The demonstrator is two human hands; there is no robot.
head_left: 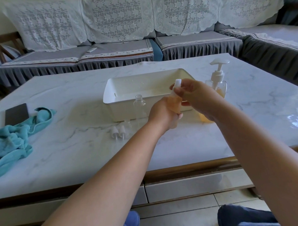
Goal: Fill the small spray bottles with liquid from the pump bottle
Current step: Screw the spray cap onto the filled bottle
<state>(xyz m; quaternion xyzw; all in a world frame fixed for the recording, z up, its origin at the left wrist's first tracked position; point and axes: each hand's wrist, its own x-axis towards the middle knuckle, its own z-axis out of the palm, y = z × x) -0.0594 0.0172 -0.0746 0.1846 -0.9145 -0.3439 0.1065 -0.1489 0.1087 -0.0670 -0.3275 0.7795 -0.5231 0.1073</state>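
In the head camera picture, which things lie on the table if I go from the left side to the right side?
Teal towel → dark flat card → two loose spray caps → empty clear bottle → filled spray bottle, held in both hands → pump bottle. The white tray spans the middle, so I leave it out.

Lace-draped sofa [118,29], marble table [78,132]
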